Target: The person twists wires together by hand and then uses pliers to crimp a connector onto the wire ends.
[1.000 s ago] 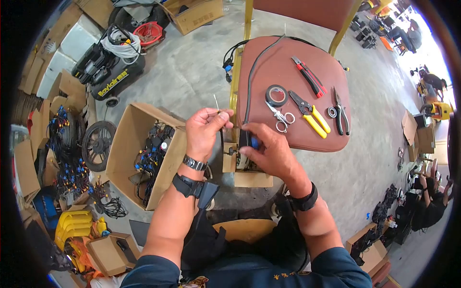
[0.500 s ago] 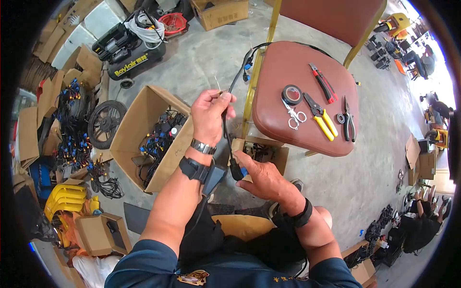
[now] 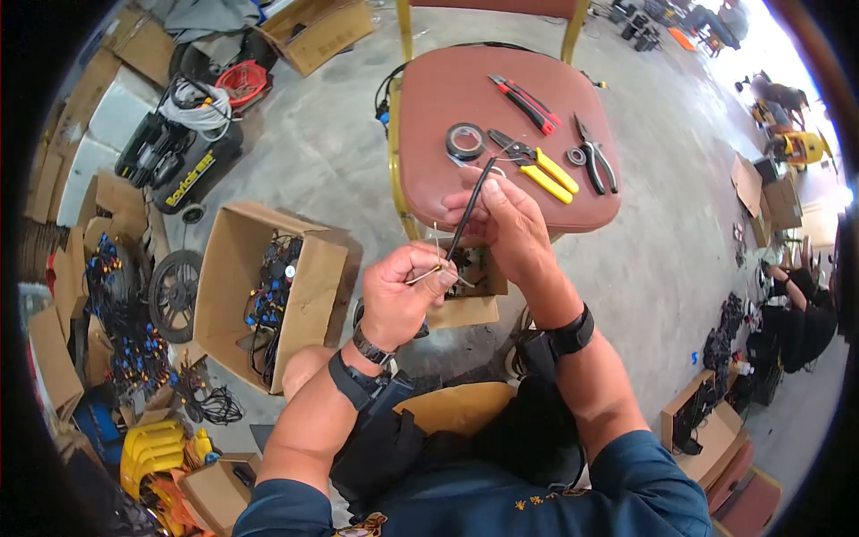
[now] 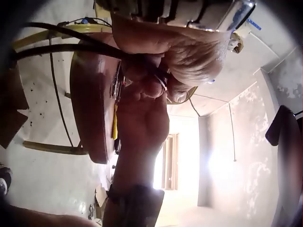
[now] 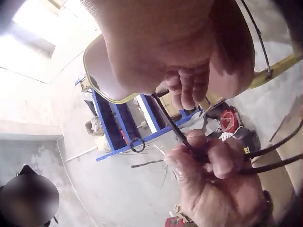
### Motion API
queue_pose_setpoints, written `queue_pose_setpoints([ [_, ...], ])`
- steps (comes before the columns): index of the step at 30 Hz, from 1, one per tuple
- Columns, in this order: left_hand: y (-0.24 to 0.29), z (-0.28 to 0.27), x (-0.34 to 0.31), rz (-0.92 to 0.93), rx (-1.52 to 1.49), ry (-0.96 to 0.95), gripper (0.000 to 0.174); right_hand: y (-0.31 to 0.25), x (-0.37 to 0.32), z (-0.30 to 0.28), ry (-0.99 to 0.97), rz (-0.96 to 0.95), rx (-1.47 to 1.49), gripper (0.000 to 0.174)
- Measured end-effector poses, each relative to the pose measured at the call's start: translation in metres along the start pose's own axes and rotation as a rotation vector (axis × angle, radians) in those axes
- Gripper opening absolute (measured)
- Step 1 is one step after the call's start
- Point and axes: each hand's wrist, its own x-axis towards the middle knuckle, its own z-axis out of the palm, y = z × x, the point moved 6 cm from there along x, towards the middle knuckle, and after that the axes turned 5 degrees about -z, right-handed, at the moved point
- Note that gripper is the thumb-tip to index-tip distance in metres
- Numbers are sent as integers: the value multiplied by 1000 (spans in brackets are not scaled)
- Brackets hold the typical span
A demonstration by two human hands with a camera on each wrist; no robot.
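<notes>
My left hand (image 3: 407, 291) pinches black cable between thumb and fingers, with thin bare-looking wire ends (image 3: 437, 234) sticking out around the fingertips. Just above it to the right, my right hand (image 3: 519, 228) pinches a black cable (image 3: 472, 201) that slants up from the left hand. Fine wires show at that cable's upper end, overlapping the yellow-handled wire strippers (image 3: 541, 170) in the head view. In the right wrist view the cable (image 5: 170, 120) runs between both hands, and two black strands (image 5: 274, 165) trail from the left hand.
A brown padded chair (image 3: 429, 107) carries black tape (image 3: 466, 140), a red utility knife (image 3: 526, 103), pliers (image 3: 598, 161) and scissors mostly hidden by my right hand. A small carton (image 3: 474, 311) stands below; a larger carton (image 3: 313, 277) of cables stands left.
My right hand has left the black connector lower down and risen to grip the cable above the left hand. The left hand is lower, and the head view has shifted.
</notes>
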Motion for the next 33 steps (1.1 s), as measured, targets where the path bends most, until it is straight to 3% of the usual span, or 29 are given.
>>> queue_pose_setpoints([
  [5,-10,7,1,-58,0,-95,8,-2,-2,-9,-19,-37,62,26],
  [8,-20,4,10,37,-6,-88,9,-5,-2,-15,-42,-51,70,23],
  [10,-18,-4,16,-22,-5,-48,9,-7,-4,-15,-20,-40,73,21],
  [20,-1,-25,32,56,59,167,14,-12,-11,-11,-102,-32,-95,16],
  [33,8,-29,34,16,118,113,19,-3,-10,-9,-155,-21,-202,18],
])
